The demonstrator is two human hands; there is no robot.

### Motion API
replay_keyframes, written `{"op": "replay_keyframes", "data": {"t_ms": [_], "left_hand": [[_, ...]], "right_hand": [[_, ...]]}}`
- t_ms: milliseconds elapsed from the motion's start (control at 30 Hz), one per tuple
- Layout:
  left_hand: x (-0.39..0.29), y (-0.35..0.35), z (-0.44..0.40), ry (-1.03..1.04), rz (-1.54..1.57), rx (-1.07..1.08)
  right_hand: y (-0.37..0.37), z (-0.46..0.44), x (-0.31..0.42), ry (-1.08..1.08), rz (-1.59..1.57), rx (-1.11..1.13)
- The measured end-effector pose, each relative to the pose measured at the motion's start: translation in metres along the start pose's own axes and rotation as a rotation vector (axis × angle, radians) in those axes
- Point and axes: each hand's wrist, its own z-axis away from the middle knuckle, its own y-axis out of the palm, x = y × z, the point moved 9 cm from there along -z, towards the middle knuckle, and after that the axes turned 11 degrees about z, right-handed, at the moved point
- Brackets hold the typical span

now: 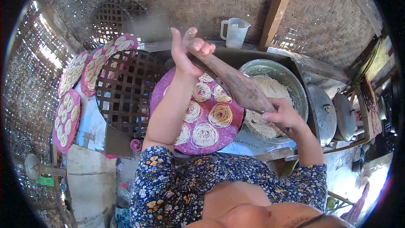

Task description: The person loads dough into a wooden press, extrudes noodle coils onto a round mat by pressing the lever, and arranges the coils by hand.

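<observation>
My right hand (pixel 284 117) is closed around the lower end of a long, flat, greyish-brown wooden paddle (pixel 238 85), which slants up to the left. Its far end reaches the palm of my left hand (pixel 190 54), where the thumb stands apart and the fingers are loosely bent. Below the paddle, a round purple-pink tray (pixel 230 139) bears several coils of pale noodle-like strands (pixel 205 134). One coil (pixel 220 115) looks browner than the rest. Beside my right hand stands a large metal basin (pixel 301 101) with pale, wet dough (pixel 270 88) in it, partly hidden by the paddle.
An open-weave round basket tray (pixel 126 97) leans left of the purple tray. Further left lie several pink trays with pale coils (pixel 66 118). A clear plastic jug (pixel 236 33) stands at the back wall. Lidded metal pots (pixel 322 109) sit to the right, near a wooden post (pixel 276 12).
</observation>
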Motion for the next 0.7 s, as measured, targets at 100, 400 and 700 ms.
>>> {"op": "replay_keyframes", "data": {"t_ms": [100,400,700], "left_hand": [[0.026,0.006,-0.001,-0.112,0.090,0.131],[0.102,-0.157,0.050,-0.719,-1.250,-0.185],[0.119,-0.137,0.064,-0.863,-1.263,-0.195]], "right_hand": [[0.001,0.010,-0.011,0.041,-0.054,0.010],[-0.001,0.015,-0.023,-0.011,-0.170,-0.045],[-0.008,0.011,-0.036,-0.017,-0.243,-0.119]]}}
